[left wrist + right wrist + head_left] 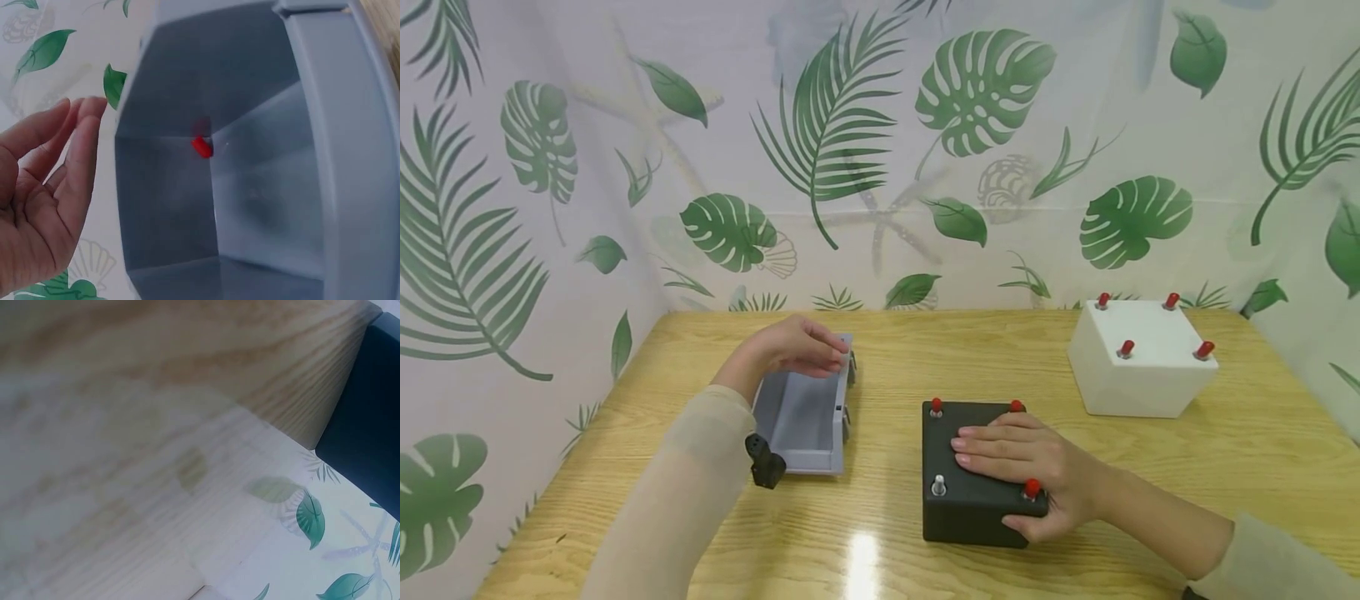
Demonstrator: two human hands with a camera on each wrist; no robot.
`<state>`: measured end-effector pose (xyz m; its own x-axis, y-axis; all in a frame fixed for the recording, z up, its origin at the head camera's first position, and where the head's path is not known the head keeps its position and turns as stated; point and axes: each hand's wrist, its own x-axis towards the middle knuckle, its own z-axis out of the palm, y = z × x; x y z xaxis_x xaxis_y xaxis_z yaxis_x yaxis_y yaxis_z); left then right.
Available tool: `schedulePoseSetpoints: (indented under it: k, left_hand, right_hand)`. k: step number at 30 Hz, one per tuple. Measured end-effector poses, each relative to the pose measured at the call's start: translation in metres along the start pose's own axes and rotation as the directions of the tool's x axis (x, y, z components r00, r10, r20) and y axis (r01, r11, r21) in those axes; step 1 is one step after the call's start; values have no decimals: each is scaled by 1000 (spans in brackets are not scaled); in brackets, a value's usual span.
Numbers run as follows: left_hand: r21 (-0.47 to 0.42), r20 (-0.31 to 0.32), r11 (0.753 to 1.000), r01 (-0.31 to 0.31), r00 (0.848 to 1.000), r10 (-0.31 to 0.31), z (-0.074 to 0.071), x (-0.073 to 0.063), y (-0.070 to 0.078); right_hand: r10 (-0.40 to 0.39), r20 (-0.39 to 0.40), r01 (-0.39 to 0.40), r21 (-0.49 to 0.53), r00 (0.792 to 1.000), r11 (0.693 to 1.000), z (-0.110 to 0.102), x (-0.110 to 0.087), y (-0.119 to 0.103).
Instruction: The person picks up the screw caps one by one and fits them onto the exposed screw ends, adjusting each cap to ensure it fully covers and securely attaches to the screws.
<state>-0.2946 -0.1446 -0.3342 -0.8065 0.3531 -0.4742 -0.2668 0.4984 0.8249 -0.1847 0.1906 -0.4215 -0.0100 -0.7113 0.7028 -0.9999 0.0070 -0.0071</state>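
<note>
My left hand (801, 346) hovers over the far end of a grey plastic bin (837, 462), its fingers loosely bent with nothing between them. In the left wrist view, a small red cap (202, 147) lies in a bottom corner of that bin. My right hand (1026, 462) rests on a black box (951, 521), fingers stretched flat across its top and thumb against its near side. Red caps (937, 405) cover three of the box's corner posts. The near-left metal post (938, 484) is bare. Neither fingers nor thumb of the right hand appear in the right wrist view.
At the back right stands a white box (1138, 383) with several red-capped posts on top. Everything sits on a wood-grain table (880, 575). A leaf-patterned cloth (865, 167) hangs behind and along the sides.
</note>
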Motion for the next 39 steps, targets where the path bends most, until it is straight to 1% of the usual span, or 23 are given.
schedulePoseSetpoints:
  k: [5,8,12,13,16,19,22,27,31,36,39]
  left_hand:
    - [32,-74,999,20,997,-18,-1,5,-10]
    - [78,-94,997,11,996,-4,2,8,-16]
    - [190,-82,982,-5,996,21,5,12,-24]
    - [206,-81,978,1,997,16,6,13,-27]
    - [246,-78,969,13,997,7,8,18,-35]
    - [271,-70,962,9,998,10,10,23,-42]
    - [303,-43,953,-7,999,21,12,26,-47]
    - [348,-11,937,-26,999,32,14,29,-50]
    - [400,6,915,-48,999,50,14,32,-52]
    - [438,3,897,-59,998,65,17,36,-54]
    - [450,-19,892,-52,998,68,20,37,-53]
  right_hand:
    - [-1,0,1,-9,1000,1000,0,-1,1]
    - [-2,0,2,-10,1000,1000,0,-1,1]
    - [-3,-3,3,-8,1000,1000,-1,-2,1]
    - [-4,-3,4,-7,1000,1000,-1,-2,1]
    - [-2,-5,2,-6,1000,1000,-1,-2,1]
    - [-2,-8,1,-7,1000,1000,-1,-2,0]
    - [1,-6,-1,-8,1000,1000,-1,-2,0]
    - [6,2,-6,-4,1000,1000,-1,0,-1]
    - [6,7,-6,-6,1000,1000,-1,0,-1]
    - [9,10,-9,-5,1000,1000,-1,0,-1]
    - [11,7,-11,-5,1000,1000,-1,0,-1]
